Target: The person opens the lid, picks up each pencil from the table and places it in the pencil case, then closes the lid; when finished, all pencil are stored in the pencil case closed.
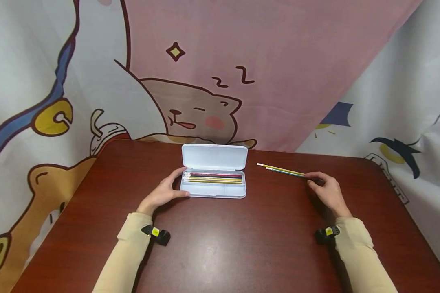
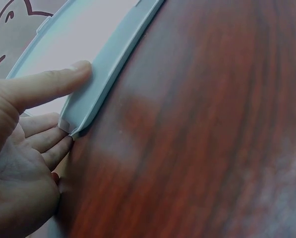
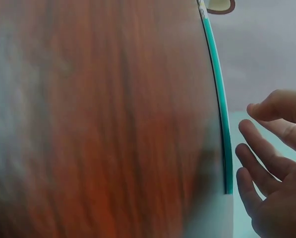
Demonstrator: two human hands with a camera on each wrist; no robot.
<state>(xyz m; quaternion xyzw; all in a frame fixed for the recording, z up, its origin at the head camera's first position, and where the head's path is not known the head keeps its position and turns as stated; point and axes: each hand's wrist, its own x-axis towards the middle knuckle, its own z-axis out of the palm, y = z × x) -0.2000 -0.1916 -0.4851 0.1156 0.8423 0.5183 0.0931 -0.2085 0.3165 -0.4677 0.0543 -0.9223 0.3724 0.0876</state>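
A pale blue-white pencil case (image 1: 212,191) lies on the table with its lid (image 1: 215,157) raised. Inside are several pencils (image 1: 214,178), red, dark and yellow, in the rear compartment. My left hand (image 1: 164,191) holds the case's left end, thumb over the front rim and fingers at the rear corner; in the left wrist view the thumb (image 2: 63,82) lies across that rim. To the right, a yellow pencil (image 1: 278,168) and a teal pencil (image 1: 284,172) lie close together on the table. My right hand (image 1: 326,190) has its fingertips right at their right ends; in the right wrist view the fingers are spread beside the teal pencil (image 3: 219,94).
The case and pencils are on a dark red-brown wooden table (image 1: 220,244). A cartoon-printed cloth (image 1: 278,81) hangs behind it and at both sides. A black wrist camera (image 1: 163,237) sits on the left wrist, another camera (image 1: 324,235) on the right.
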